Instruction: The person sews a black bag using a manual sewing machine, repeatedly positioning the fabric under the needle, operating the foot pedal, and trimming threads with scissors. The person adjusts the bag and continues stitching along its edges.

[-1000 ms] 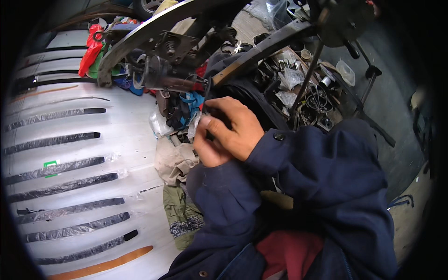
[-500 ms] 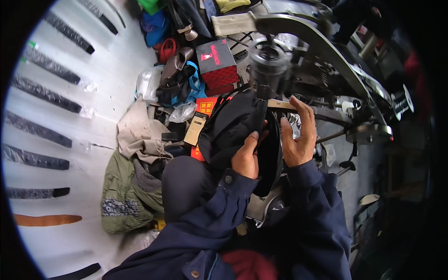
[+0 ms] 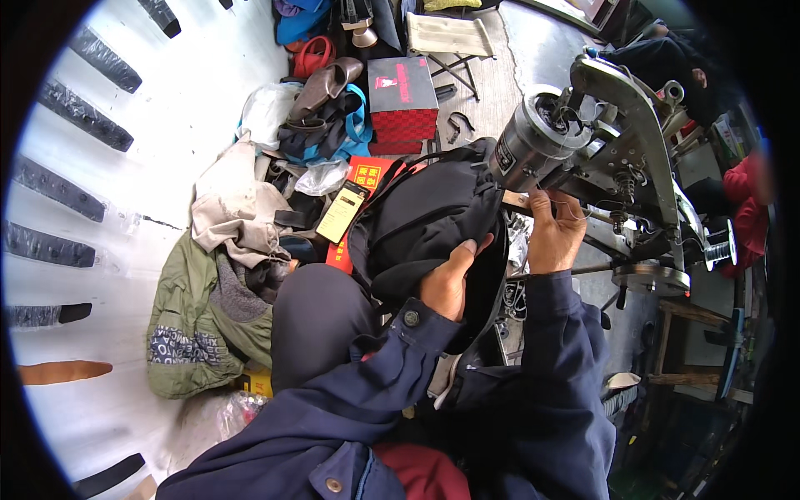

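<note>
My left hand (image 3: 447,279) is closed on the edge of a black fabric bag (image 3: 421,217) lying in front of me. My right hand (image 3: 557,233) has its fingers curled up under the metal cylinder (image 3: 537,146) of a sewing machine (image 3: 642,146), by a narrow bar and loose thread; whatever sits between those fingertips is unclear. A handwheel (image 3: 646,277) and a spool (image 3: 719,254) are on the machine's right. A phone (image 3: 342,212) rests on red printed packaging beside the bag.
A patterned box (image 3: 402,125), clothes and bags (image 3: 212,308) are piled at left, near a white wall (image 3: 125,192) with hanging strips. A folding stool (image 3: 450,37) stands behind. Dark-clothed person (image 3: 662,62) is at back right, another in red (image 3: 746,200) at far right.
My hands, together at first, have separated: the left is down on the black bag, the right at the machine. The view has swung, and the right fingers have curled since half a second ago.
</note>
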Motion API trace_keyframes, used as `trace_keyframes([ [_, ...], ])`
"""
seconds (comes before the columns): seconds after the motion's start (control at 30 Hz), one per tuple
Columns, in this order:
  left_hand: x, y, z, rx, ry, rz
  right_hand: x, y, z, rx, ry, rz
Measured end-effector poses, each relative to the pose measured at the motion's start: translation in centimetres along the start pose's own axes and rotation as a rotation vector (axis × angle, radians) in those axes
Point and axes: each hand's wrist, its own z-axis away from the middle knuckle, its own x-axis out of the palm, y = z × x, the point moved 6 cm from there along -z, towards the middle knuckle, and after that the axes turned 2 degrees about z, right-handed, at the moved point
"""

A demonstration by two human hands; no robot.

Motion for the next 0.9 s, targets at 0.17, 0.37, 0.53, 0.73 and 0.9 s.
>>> trace_keyframes([
  [0.17,0.7,1.0,-0.3,0.076,-0.070,-0.100,0.0,-0.8,0.1,-0.042,0.004,0.023],
  [0.37,0.9,1.9,-0.5,0.090,-0.053,-0.084,-1.9,-3.3,0.5,-0.037,-0.109,0.302],
  [0.53,0.8,2.3,-0.7,0.102,-0.103,-0.097,-11.5,-4.2,2.1,0.206,-0.443,0.448],
  [0.73,-0.1,1.4,-0.6,0.063,-0.196,-0.045,-28.7,-1.3,2.6,0.469,0.072,1.319],
  [0.9,-0.3,1.1,-0.5,0.078,-0.200,-0.044,-30.5,5.2,3.1,0.576,0.021,0.762],
])
